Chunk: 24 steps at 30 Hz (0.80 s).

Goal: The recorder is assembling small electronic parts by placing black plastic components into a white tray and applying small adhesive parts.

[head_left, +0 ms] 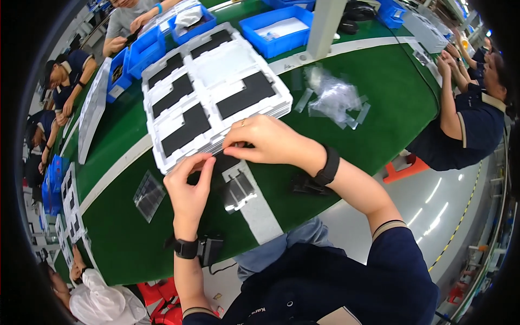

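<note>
My left hand (187, 187) is closed, its thumb and forefinger pinched together by the near edge of a white foam tray (219, 89). My right hand (271, 140) is also closed in a pinch, a short gap away from the left fingertips. What either pinch holds is too small or hidden to make out. Below the hands, a dark flat piece (226, 162) shows partly. Flat black pieces (246, 95) lie in the tray's compartments. Close to my right hand, a glossy film piece (240, 190) lies over a pale strip on the green table (303, 168).
Clear plastic film scraps (336, 97) are heaped right of the tray. Another clear sheet (149, 196) lies at the left. Blue bins (276, 30) and a pale post (326, 27) stand beyond. A person (466, 114) works at the right; others sit along the far left.
</note>
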### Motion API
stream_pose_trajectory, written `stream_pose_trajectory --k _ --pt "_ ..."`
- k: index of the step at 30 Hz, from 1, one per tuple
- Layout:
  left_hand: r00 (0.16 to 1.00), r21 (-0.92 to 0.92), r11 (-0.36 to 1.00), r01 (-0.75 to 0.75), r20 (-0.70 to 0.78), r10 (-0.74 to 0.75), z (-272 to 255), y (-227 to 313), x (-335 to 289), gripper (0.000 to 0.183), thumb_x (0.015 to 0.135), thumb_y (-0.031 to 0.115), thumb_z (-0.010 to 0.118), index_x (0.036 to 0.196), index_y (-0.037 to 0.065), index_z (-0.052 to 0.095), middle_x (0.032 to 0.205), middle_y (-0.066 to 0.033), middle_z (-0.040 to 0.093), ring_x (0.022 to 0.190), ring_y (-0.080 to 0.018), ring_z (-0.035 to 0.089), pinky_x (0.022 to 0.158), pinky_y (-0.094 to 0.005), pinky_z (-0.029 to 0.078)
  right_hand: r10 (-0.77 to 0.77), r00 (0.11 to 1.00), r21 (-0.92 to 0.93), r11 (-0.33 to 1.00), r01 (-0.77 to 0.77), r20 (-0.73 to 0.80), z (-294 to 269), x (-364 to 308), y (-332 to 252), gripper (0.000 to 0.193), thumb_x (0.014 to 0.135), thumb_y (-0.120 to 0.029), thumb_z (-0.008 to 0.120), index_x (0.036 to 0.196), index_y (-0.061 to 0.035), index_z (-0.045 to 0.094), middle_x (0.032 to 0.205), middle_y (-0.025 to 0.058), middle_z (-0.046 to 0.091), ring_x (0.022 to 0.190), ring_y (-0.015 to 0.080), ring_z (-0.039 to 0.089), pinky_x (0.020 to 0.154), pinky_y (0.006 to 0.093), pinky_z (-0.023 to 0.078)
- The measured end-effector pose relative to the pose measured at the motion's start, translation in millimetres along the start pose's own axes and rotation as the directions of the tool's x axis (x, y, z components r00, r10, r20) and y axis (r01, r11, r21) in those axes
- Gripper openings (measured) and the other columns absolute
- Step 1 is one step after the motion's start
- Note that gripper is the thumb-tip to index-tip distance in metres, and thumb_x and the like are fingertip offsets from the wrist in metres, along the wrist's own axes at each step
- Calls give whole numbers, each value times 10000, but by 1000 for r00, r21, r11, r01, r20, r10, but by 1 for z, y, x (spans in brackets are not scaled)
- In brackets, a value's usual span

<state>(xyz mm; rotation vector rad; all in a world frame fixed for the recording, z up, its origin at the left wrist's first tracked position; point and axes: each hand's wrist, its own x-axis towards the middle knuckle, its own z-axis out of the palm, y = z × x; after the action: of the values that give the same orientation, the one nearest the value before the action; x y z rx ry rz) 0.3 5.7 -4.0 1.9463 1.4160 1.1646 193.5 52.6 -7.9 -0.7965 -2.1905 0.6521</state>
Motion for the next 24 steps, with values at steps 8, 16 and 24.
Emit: stream_pose_trajectory --k 8,16,24 --pt "1000 -7 1000 1 -29 -2 1 1 -8 84 742 -1 646 816 -36 627 744 -104 642 645 -145 629 607 -229 483 -17 999 26 1000 17 -33 8 -7 -1 99 739 -120 650 768 -29 628 707 88 612 612 222 605 559 302 476" --pt "998 37 999 -35 -56 37 -1 -4 -6 68 740 -13 636 801 -36 615 738 -105 638 641 -154 627 608 -239 485 -37 999 74 997 37 1 10 1 0 98 746 -118 638 778 -28 619 686 93 597 605 221 604 553 304 476" --pt "1000 26 1000 -17 2 17 -4 4 -2 83 750 -8 635 821 -47 614 758 -97 641 682 -132 624 645 -230 491 -48 998 47 998 49 -31 6 2 2 112 734 -138 657 761 -31 635 668 90 594 570 211 588 523 290 466"
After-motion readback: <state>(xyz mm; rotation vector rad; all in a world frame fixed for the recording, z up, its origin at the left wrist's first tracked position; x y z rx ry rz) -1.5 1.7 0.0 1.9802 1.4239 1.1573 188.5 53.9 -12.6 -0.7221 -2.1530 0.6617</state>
